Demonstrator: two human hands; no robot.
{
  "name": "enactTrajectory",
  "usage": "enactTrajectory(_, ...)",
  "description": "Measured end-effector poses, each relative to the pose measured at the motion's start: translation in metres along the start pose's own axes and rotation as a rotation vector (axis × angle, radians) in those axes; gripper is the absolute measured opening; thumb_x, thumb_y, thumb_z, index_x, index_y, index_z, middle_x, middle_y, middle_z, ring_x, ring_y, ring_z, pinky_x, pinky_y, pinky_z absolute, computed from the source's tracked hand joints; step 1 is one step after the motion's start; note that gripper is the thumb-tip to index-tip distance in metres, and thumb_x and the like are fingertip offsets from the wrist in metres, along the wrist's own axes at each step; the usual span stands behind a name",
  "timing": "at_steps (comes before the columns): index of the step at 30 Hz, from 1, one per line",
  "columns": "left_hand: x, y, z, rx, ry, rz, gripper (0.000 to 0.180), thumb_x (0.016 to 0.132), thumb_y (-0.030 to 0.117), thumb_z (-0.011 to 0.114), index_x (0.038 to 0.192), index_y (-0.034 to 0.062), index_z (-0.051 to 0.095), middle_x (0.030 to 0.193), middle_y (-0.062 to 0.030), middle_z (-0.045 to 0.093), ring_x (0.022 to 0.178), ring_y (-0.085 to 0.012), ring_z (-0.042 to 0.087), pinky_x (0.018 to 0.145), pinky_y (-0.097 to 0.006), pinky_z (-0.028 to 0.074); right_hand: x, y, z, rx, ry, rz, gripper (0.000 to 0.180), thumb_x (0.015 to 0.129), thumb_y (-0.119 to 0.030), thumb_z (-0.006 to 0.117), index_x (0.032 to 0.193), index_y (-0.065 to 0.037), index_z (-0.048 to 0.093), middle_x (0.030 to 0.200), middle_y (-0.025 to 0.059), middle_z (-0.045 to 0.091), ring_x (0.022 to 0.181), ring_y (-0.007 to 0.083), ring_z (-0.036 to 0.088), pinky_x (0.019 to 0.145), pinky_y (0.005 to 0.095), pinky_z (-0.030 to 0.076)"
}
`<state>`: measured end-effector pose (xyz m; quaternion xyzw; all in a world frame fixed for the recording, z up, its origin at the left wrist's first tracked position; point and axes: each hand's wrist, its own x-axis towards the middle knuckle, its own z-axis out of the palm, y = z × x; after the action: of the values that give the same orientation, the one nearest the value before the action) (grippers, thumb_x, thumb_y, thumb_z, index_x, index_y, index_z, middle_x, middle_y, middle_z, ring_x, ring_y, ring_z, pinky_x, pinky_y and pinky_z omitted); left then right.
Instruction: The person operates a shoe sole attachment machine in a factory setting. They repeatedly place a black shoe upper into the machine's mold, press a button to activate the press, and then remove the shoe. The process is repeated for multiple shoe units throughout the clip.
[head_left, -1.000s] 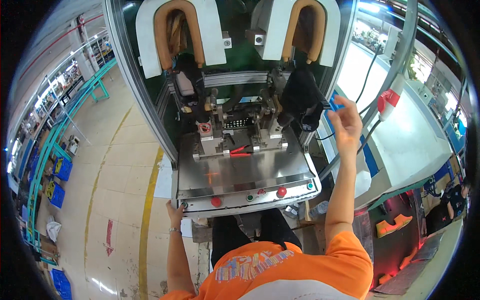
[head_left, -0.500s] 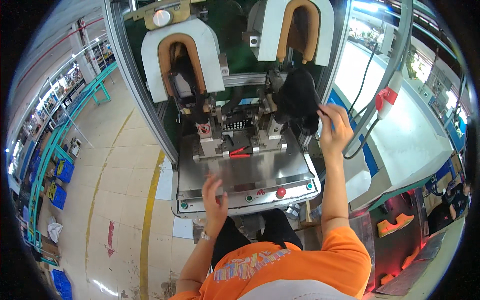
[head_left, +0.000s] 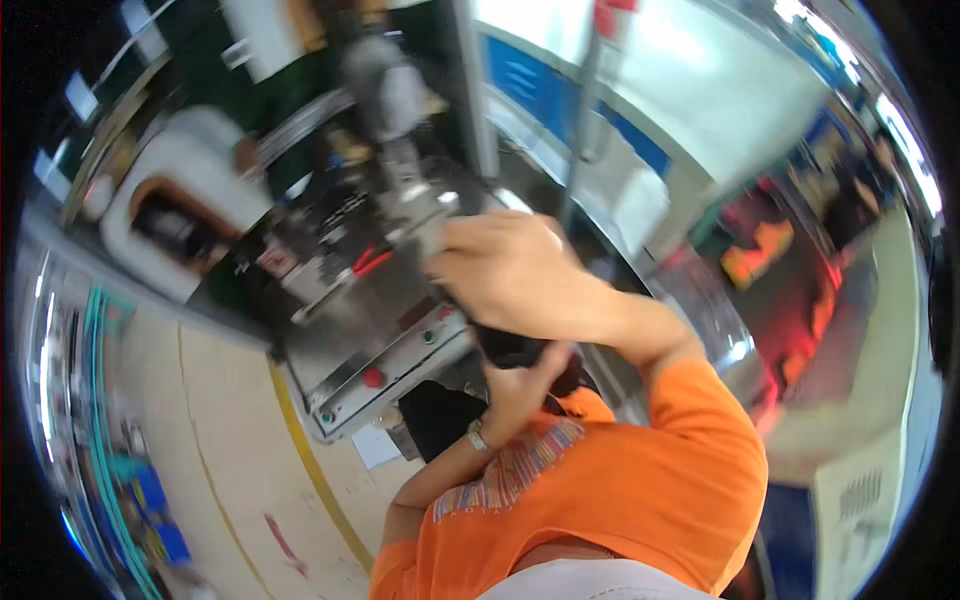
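Just in front of my orange shirt, a black piece that looks like a shoe upper (head_left: 512, 347) is held between my hands, mostly covered by them and blurred. From above, my right hand (head_left: 510, 275) is closed over it, fingers bent down. My left hand (head_left: 522, 395) grips its lower end from below, thumb showing on the near side. Beyond them stands a press machine; its right-hand form (head_left: 400, 100) shows pale grey and bare. At the left station is a white U-shaped clamp (head_left: 215, 140) with a brown pad.
A red-handled tool (head_left: 372, 262) lies on the machine's metal bed, behind a front panel with a red button (head_left: 374, 378). Orange shoe parts (head_left: 758, 255) sit under red light at the right. Blue bins (head_left: 150, 490) stand by a teal rail (head_left: 98, 370) at the left.
The black piece has come off the right-hand form and toward my body in my right hand. My left hand, apart before, has joined on it. The view has swung to the right.
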<state>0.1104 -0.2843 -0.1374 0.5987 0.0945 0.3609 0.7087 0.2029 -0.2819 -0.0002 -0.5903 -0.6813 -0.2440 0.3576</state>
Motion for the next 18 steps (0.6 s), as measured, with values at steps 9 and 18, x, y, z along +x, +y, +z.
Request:
enactTrajectory(9,0.021,-0.001,-0.036,-0.637,0.179,-0.560,0.046,0.081,0.034,0.054,0.114,0.0036,0.045,0.112,-0.0087,0.051,0.105,-0.0213,0.046,0.091,-0.037,0.034,-0.087,0.028,-0.049,-0.071,-0.061,0.463,0.057,0.070,-0.037,0.063,0.108,0.002,0.048,0.103,0.0169,0.052,0.096,0.0337,0.049,0.081,0.0389,0.038)
enactTrajectory(18,0.018,-0.061,0.003,-0.671,-0.026,-0.847,0.036,0.082,0.033,0.053,0.108,0.0075,0.048,0.107,-0.0073,0.051,0.101,-0.0207,0.047,0.084,-0.041,0.040,-0.225,-0.013,-0.036,1.267,0.172,1.436,0.033,0.075,-0.012,0.063,0.104,-0.001,0.053,0.093,0.0030,0.059,0.085,0.0083,0.054,0.078,0.0251,0.044)
